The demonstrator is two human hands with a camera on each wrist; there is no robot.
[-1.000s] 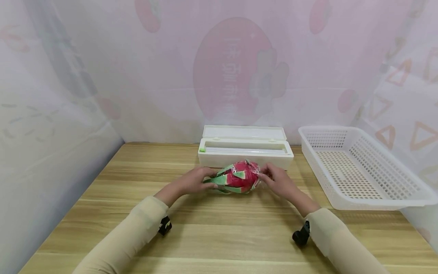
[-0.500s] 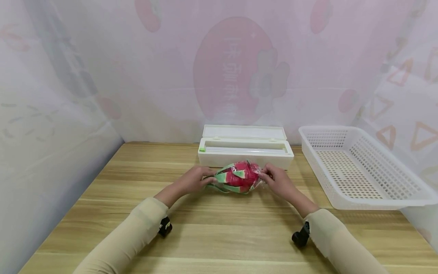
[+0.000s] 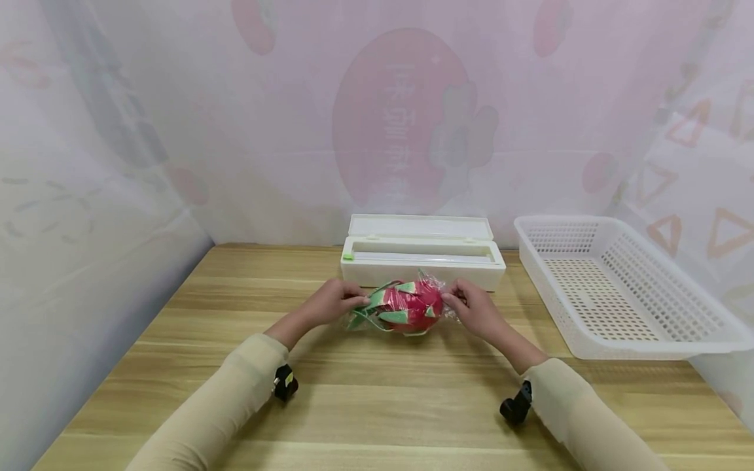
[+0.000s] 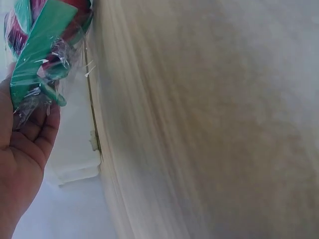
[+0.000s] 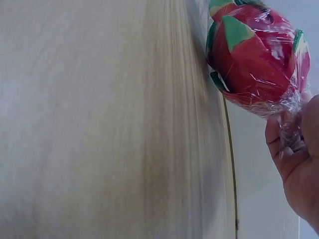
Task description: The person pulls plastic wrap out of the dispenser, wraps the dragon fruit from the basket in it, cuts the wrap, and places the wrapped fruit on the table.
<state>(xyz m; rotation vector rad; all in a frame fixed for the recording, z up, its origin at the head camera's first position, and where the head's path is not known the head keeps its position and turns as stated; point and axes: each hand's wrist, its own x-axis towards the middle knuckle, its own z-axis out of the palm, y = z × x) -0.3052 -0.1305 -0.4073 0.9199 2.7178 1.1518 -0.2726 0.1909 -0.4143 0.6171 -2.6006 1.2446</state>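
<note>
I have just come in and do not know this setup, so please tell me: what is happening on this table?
A person holds a dragon fruit wrapped in clear film, just above or on the wooden table. The left hand grips the green leafy end, and the right hand pinches the twisted film at the other end. Behind the fruit stands a white film dispenser box with its lid open. A white basket sits to the right with nothing visible in it.

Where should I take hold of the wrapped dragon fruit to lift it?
Probably by its two ends, coming in from left and right. The dragon fruit lies lengthwise across the table, and the left hand and right hand already pinch the gathered film at each end.
</note>
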